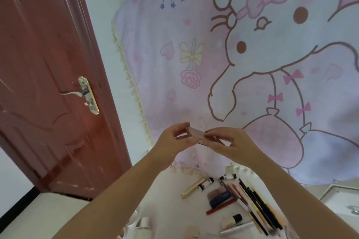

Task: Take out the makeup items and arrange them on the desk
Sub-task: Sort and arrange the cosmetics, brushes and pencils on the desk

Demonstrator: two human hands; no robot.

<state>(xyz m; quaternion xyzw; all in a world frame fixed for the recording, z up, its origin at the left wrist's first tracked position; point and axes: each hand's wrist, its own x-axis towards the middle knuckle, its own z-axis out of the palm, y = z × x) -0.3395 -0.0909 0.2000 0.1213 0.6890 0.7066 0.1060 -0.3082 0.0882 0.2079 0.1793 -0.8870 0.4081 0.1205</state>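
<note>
Both hands were raised well above the desk (171,196), sharing one small flat item between them, a pinkish, translucent case (196,135) that may have been a compact or palette, though blur made it hard to say which. The left hand (174,139) pinched its left end between thumb and curled fingers, and the right hand (231,142) gripped the right end, fingers curled over the top edge. Behind the hands hung a pink cartoon cloth (252,54) with a tasselled border, and a reddish-brown door (48,83) with a metal handle stood to the left. Below, on the white desk, other makeup items lay spread out: a gold tube (193,187) beside a small black-capped bottle (206,184), a dark blue case (221,198) touching a red flat stick (221,207), and a row of pencils (258,205) lying side by side to the right. Nearer the bottom edge lay a black-capped foundation bottle (232,221) and a silver tube (237,229).
</note>
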